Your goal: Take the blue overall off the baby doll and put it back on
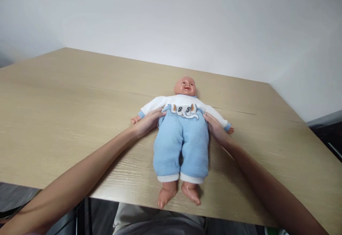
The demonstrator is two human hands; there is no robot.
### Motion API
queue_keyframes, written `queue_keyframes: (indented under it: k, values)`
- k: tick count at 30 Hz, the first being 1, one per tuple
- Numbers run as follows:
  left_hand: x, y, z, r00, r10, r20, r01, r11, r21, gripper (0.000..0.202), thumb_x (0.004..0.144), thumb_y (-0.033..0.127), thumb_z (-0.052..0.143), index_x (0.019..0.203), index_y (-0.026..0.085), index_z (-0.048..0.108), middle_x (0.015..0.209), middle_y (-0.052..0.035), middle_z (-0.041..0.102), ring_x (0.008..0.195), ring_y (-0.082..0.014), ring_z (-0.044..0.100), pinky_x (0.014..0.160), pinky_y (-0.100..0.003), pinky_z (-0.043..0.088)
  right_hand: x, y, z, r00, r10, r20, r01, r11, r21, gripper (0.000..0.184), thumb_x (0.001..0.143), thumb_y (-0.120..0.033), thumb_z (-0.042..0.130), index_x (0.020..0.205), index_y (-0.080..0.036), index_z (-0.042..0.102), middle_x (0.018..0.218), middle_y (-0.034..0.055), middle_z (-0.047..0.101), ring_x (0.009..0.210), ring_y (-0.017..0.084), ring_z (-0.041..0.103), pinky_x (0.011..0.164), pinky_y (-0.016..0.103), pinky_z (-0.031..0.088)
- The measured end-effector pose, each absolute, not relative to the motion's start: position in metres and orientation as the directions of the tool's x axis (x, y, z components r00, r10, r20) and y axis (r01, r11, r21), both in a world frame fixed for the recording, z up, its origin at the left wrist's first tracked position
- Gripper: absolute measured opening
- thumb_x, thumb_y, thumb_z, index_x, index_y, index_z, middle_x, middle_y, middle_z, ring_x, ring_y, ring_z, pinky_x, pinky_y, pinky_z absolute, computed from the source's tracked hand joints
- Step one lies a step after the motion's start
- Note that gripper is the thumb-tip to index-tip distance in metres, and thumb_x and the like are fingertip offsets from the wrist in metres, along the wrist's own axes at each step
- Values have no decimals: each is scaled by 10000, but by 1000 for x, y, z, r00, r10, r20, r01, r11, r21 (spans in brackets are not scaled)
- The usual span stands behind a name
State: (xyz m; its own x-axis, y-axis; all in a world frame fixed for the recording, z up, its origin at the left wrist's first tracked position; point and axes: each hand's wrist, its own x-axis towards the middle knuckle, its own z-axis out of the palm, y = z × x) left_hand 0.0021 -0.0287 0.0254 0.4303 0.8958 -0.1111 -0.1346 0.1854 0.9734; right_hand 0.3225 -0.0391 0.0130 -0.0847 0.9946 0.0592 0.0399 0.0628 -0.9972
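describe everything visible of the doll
The doll lies face up on the wood-look table, arms spread, feet at the near edge. Its bald head and bare feet look like shiny plastic. Its outfit is white above, fleecy blue below, with an elephant face across the middle. The person's left hand and right hand touch its sides.

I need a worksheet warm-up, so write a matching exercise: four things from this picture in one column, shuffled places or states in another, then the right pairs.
Column one:
1. Smiling bald plastic doll
2. Blue-and-white elephant design
3. Bare left hand
4. Pale tan wood-grain table

Column two:
A. On the doll's front
B. Beneath the doll
C. Lying face up
D. Against the doll's side, picture left

Right pairs: 1-C, 2-A, 3-D, 4-B
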Motion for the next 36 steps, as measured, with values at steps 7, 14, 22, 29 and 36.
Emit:
queue_keyframes:
  k: [7, 14, 22, 29, 36]
  values:
    - [-33, -24, 47, 571, 809, -137, 178, 41, 983, 269, 892, 429, 755, 1071, 229, 770, 1194, -58, 772, 1266, -350, 653, 1099, -437, 512, 354, -51, 33, -325, 942, 81, 381, 209, -901, 403, 1049, -609, 655, 841, -266, 690, 911, 28, 677, 936, 274, 586, 1110, 455, 498]
    - [-35, -24, 40, 663, 726, -182, 81, 171, 982, 385, 847, 346, 844, 1208, 227, 787, 1296, -62, 790, 1264, -320, 678, 1111, -396, 505, 324, -67, 18, -169, 985, 36, 10, 38, -999, 281, 931, -524, 800, 1081, -287, 814, 1342, 31, 798, 1563, 320, 527, 1431, 470, 279]
    - [-20, -30, 12, 651, 740, -169, -314, 465, 828, 311, 745, 247, 797, 1050, 191, 796, 1022, -63, 786, 945, -232, 681, 933, -341, 544, 285, -85, 21, 5, 916, -400, -475, -350, -807, 398, 915, -554, 841, 1195, -271, 823, 1164, 8, 871, 1368, 290, 745, 1268, 404, 564]
    - [-13, -37, 22, 531, 797, -288, -255, 475, 843, 332, 656, 256, 834, 976, 210, 758, 951, -12, 746, 898, -215, 639, 847, -308, 511, 288, -79, 16, -1, 971, -239, -450, -214, -867, 418, 909, -518, 879, 1266, -312, 814, 1294, -38, 843, 1419, 250, 712, 1239, 346, 575]
    - [-7, -37, 25, 427, 863, -272, -207, 386, 899, 437, 635, 319, 803, 1058, 211, 771, 953, -7, 735, 929, -245, 639, 825, -310, 487, 291, -76, 12, -49, 984, -171, -395, -176, -902, 465, 889, -527, 876, 1294, -313, 792, 1330, -12, 824, 1396, 284, 712, 1232, 423, 573]
